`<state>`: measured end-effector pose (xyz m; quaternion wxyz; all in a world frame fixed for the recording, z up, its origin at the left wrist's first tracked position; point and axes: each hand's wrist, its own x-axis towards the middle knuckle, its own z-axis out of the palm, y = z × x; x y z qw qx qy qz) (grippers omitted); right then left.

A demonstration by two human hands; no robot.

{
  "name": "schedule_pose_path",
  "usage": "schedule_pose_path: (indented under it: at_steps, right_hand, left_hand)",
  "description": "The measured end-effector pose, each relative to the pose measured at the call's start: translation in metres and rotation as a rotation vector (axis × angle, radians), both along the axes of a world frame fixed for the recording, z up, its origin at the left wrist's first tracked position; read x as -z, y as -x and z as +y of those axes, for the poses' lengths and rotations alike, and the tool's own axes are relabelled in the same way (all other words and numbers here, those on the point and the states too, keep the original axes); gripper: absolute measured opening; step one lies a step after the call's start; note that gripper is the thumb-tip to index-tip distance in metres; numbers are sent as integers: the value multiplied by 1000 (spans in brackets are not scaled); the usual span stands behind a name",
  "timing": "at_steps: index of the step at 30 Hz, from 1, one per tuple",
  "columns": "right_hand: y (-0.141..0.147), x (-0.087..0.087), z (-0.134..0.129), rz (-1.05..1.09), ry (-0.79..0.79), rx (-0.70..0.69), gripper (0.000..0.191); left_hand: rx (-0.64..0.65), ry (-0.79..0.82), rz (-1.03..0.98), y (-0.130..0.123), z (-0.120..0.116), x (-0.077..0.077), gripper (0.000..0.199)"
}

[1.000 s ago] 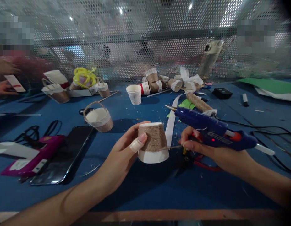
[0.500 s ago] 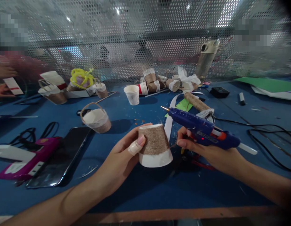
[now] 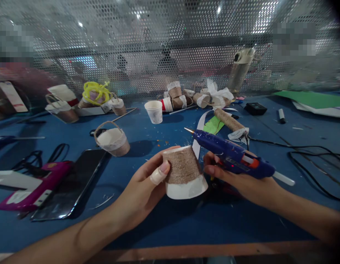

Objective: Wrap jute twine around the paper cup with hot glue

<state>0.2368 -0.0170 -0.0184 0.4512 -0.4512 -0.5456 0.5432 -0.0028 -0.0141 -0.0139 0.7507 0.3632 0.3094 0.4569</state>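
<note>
My left hand (image 3: 150, 178) is closed round a paper cup (image 3: 183, 168), held upside down above the blue table. Brown twine wraps most of the cup, and a white band shows at its wide lower rim. A bandage (image 3: 158, 176) covers part of my left thumb. My right hand (image 3: 227, 176) grips a blue glue gun (image 3: 227, 148) whose metal nozzle points left, just above the cup and apart from it. A clear glue stick (image 3: 283, 178) sticks out of its back end. Behind the gun lie a white ribbon (image 3: 196, 145) and a roll of twine (image 3: 230, 119).
A small twine basket (image 3: 113, 141), a phone (image 3: 73, 185) and a magenta device (image 3: 35, 189) are on the left. A white paper cup (image 3: 154, 112) and several twine-wrapped cups stand further back. Black cable (image 3: 304, 146) loops at the right, before green sheets (image 3: 310, 99).
The glue gun has moved slightly left and down, nearer the cup. My left hand has tilted the cup a little and shifted it right. At far left, the other person's hand has moved.
</note>
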Motion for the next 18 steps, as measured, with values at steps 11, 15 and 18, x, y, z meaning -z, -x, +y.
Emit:
schedule_pose_path:
  at_steps: [11,15,18]
  right_hand:
    - [-2,0,0,-74,-112,7,31]
    - [-6,5,-2,-28,-235,-95,78]
    - [-5,6,-3,-87,-437,-97,102]
  left_hand:
    - [8,-8,-22,-4,-3,0,36]
    - [28,-33,41,-5,-1,3,38]
    - [39,-48,79,-7,3,9,44]
